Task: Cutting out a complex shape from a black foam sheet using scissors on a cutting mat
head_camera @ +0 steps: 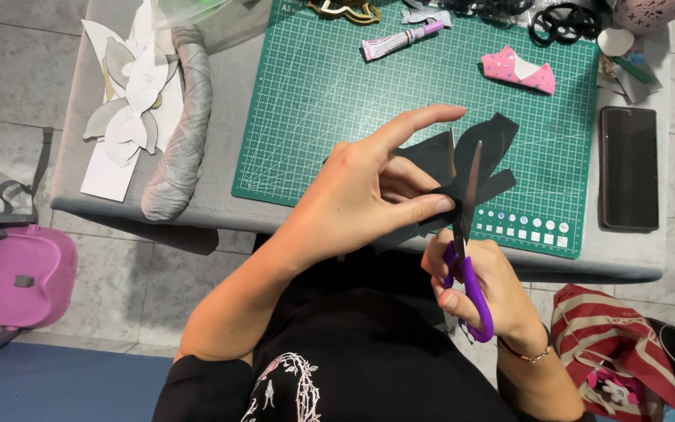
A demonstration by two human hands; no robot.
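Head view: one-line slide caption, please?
Left hand holds black sheet while right hand cuts it with purple-handled scissors over green cutting mat.

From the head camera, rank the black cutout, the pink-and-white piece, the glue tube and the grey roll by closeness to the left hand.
1. Black cutout: pinched in the left hand.
2. Glue tube: above, on the green mat.
3. Pink-and-white piece and grey roll: too close to call, upper right versus far left.

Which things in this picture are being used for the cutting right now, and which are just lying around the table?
In use:
left hand, pinching the black sheet
black sheet
right hand, working the scissors
purple-handled scissors
green cutting mat, beneath the work

Lying about:
glue tube
pink patterned piece
dark phone
white petal cut-outs
grey wrapped hoop
pink bag, on the floor
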